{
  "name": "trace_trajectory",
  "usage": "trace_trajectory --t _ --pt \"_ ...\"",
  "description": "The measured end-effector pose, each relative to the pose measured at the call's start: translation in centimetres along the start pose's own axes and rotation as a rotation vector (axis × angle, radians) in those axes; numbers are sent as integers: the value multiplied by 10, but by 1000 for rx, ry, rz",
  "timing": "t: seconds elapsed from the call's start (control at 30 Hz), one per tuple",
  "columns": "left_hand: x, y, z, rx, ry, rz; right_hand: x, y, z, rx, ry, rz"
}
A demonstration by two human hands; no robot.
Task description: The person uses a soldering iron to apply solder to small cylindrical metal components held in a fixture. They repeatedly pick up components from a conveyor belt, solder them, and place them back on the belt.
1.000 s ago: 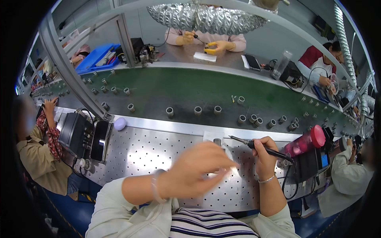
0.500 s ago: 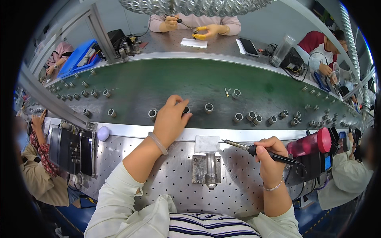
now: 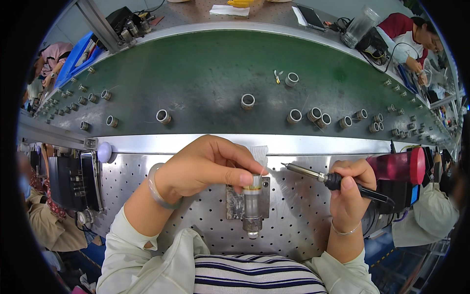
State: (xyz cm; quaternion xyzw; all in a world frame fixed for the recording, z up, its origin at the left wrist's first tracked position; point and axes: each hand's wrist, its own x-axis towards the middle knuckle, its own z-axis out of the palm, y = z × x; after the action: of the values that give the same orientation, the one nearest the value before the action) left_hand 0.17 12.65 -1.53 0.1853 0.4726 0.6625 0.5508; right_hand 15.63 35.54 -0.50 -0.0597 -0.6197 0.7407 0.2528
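My left hand (image 3: 203, 169) pinches a small metal cylinder (image 3: 254, 183) between thumb and fingers. The cylinder sits at the far end of a shiny round metal post (image 3: 252, 208), which lies on a worn metal block (image 3: 236, 208); whether it is seated on the post I cannot tell. A yellowish band shows where cylinder and post meet. In my right hand (image 3: 350, 193) is a soldering iron (image 3: 308, 172), held like a pen with its tip pointing left, apart from the cylinder. Just beyond my left fingertips lies a folded white cloth (image 3: 259, 153), partly covered.
Beyond the perforated metal bench (image 3: 293, 220) runs a green conveyor belt (image 3: 205, 63) bearing several small metal cylinders (image 3: 248, 101). A pink container (image 3: 399, 166) stands right, black equipment (image 3: 67, 183) and a lilac knob (image 3: 105, 152) left. A co-worker (image 3: 411, 41) sits far right.
My left hand has come back from the belt with a metal cylinder and brought it to the post. The soldering iron stays in my right hand. The view has tilted down.
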Motion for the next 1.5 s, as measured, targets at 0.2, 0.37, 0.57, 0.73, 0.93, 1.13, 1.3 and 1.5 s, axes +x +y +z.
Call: trace_trajectory --t 0.2,0.37,0.57,0.73,0.93,1.13,1.3,1.5 --pt "-3 -3 8 11 -110 -164 -8 -1 -5 150 -179 -74" --pt "-2 -10 11 -63 -125 92 -9 1 -3 117 -325 -90" --pt "-5 -11 12 -7 -116 189 -9 1 -4 41 -378 -109" --pt "-6 -13 15 3 -88 213 -9 0 -4 30 -385 -107" --pt "-5 -15 15 -9 -90 260 -7 -2 -5 -87 -435 -179" --pt "-3 -17 14 4 -119 294 -5 -1 -8 -61 -459 -206" --pt "-3 -18 13 0 -127 290 -4 -1 -8 -79 -474 -218" --pt "-3 -19 11 -5 -163 308 -3 -3 -7 -120 -499 -247"
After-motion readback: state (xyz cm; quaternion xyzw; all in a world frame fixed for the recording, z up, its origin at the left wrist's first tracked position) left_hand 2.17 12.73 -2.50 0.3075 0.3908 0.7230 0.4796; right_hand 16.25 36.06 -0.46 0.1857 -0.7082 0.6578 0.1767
